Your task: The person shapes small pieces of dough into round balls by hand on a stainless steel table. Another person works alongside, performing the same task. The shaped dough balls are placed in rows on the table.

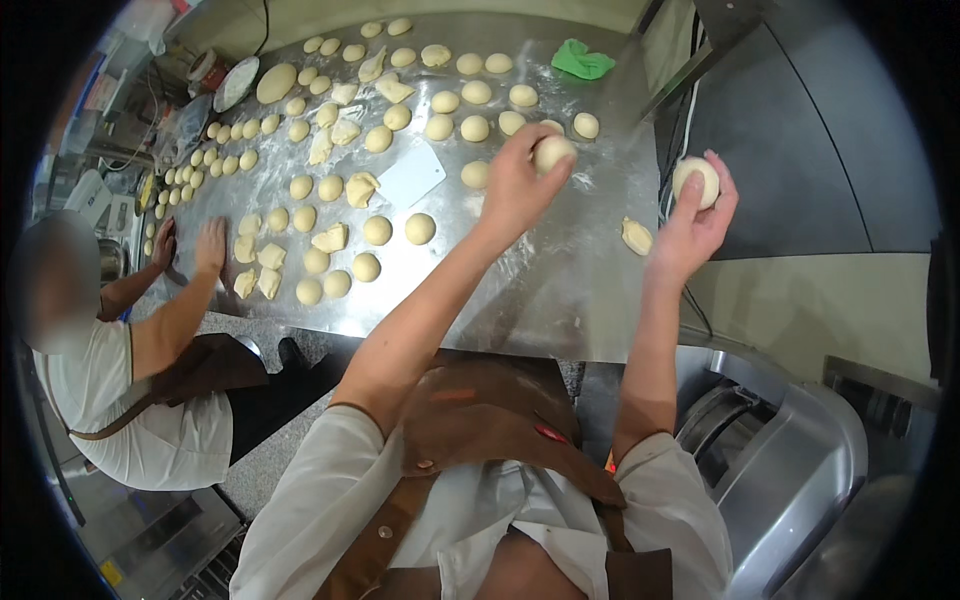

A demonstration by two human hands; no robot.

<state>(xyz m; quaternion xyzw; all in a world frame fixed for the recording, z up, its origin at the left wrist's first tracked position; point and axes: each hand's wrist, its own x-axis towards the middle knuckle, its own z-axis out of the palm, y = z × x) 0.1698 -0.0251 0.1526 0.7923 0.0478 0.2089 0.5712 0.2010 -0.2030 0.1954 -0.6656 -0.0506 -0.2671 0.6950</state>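
Note:
My left hand grips a smooth round dough ball between thumb and fingers, held over the right part of the steel table. Out past the table's right edge, my right hand holds up another dough ball, with the thumb across its front. Between the two hands, an oblong piece of dough lies near that edge. Rows of dough balls rest just beyond my left hand, one partly hidden behind it. A white dough scraper lies flat to the left of my left forearm.
Several rough-cut dough pieces and small balls cover the left of the floured steel table. A co-worker stands at left, hands on the table. A green cloth lies at the back right. A metal machine stands at my right.

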